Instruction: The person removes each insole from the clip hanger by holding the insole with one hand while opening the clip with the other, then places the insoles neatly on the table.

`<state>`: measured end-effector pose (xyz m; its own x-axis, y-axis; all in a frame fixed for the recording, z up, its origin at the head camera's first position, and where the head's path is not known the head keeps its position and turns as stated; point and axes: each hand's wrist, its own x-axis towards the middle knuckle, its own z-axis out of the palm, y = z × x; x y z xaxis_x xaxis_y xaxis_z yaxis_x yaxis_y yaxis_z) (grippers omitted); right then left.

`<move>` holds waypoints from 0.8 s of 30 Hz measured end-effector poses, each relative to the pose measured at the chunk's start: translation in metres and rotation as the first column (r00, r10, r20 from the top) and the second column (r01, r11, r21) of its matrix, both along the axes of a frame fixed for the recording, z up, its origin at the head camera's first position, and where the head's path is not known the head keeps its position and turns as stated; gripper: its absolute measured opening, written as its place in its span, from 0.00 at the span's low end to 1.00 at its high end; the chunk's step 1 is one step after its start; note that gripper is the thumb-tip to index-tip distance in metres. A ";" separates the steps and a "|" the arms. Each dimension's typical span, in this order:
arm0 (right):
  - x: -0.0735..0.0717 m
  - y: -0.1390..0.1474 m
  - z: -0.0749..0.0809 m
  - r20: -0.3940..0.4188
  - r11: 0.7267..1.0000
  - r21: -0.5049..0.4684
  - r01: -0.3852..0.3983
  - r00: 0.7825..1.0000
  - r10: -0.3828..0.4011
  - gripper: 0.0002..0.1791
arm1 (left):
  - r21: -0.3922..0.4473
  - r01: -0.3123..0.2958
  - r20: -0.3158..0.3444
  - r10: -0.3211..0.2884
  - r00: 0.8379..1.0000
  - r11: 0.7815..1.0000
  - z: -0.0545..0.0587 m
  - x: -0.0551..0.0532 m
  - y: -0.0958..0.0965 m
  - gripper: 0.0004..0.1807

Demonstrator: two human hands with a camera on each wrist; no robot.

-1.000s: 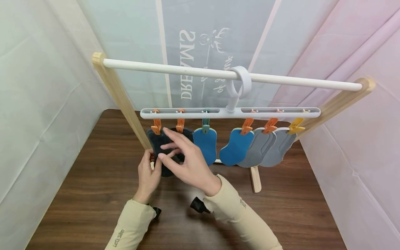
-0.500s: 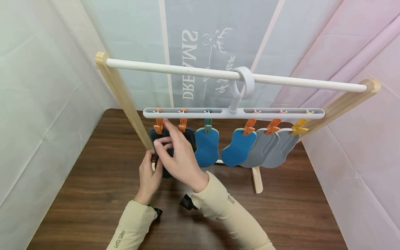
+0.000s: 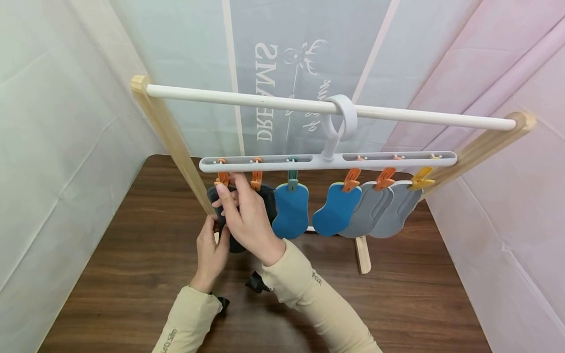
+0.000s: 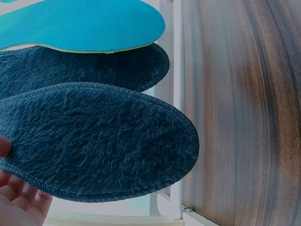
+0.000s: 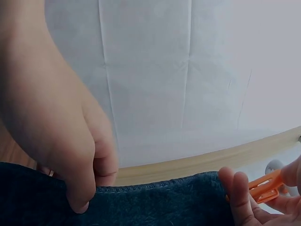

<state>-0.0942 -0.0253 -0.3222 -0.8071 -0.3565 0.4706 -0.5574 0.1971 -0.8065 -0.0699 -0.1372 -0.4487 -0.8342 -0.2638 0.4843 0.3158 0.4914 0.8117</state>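
A dark fuzzy insole (image 4: 103,141) hangs at the far left of the hanger from an orange clip (image 5: 265,188). My left hand (image 3: 212,250) pinches this insole by its outer edge, thumb on the fuzzy face and fingers behind. My right hand (image 3: 253,215) is up at the insole's top end. There, in the right wrist view, its thumb and fingers pinch the orange clip, with fingertips also touching the insole's end. A second dark insole (image 4: 80,68) hangs just to the right, partly hidden by my right hand in the head view.
A white hanger (image 3: 328,162) hooks over a white rail (image 3: 265,101) between wooden posts (image 3: 165,132). Two blue insoles (image 3: 290,211) and two grey insoles (image 3: 399,211) hang from more clips. Underneath is a brown wood-grain table (image 3: 132,274); pale curtains surround it.
My right hand has moved left and up, from in front of the dark insoles to the leftmost orange clip, and now pinches it. My left hand stays on the insole's edge.
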 end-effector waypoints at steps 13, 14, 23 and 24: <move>0.001 -0.010 -0.001 0.071 0.986 -0.164 0.041 0.997 -0.029 0.18 | -0.044 -0.014 -0.033 0.012 0.999 0.999 -0.009 0.005 -0.001 0.05; 0.000 -0.011 -0.001 0.078 0.983 -0.177 0.043 0.997 -0.029 0.18 | -0.044 -0.013 -0.027 0.012 1.000 0.999 -0.010 0.006 -0.001 0.05; -0.002 -0.013 -0.001 0.120 0.970 -0.241 0.018 0.993 0.012 0.17 | 0.025 -0.013 0.108 0.010 0.994 1.000 -0.025 0.020 -0.002 0.07; -0.003 -0.013 -0.001 0.121 0.970 -0.243 0.017 0.993 0.013 0.17 | 0.032 -0.020 0.127 0.015 0.992 0.999 -0.026 0.022 -0.002 0.07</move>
<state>-0.0968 -0.0381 -0.3230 -0.8640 -0.2419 0.4416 -0.4525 -0.0119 -0.8917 -0.0482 -0.1392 -0.4747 -0.8833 -0.2931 0.3658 0.2011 0.4678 0.8606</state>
